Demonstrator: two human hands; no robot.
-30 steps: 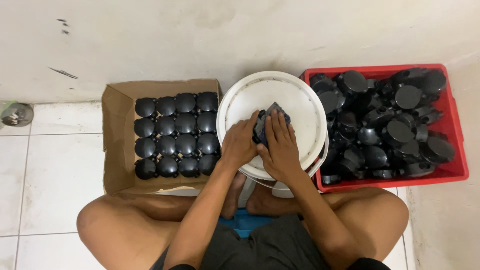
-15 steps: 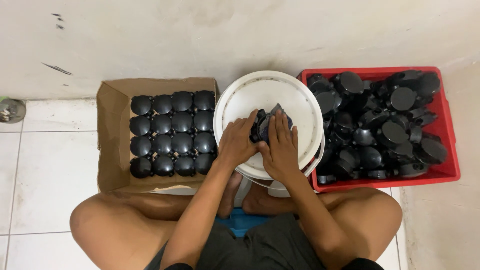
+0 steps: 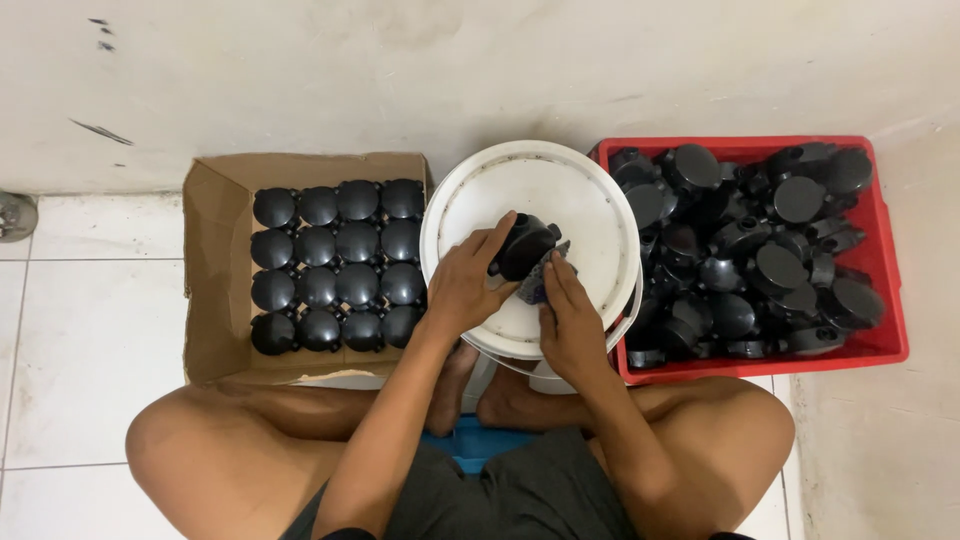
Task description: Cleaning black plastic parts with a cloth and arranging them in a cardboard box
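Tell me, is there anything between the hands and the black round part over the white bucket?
Nothing visible. The left hand holds the black round part directly above the white bucket; the right hand presses a dark cloth beside it.

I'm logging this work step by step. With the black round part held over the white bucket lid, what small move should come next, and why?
Probably keep wiping: the left hand grips the black round part over the white lid, and the right hand presses a dark cloth against it. After that it would likely go to the cardboard box, where like parts sit in neat rows.
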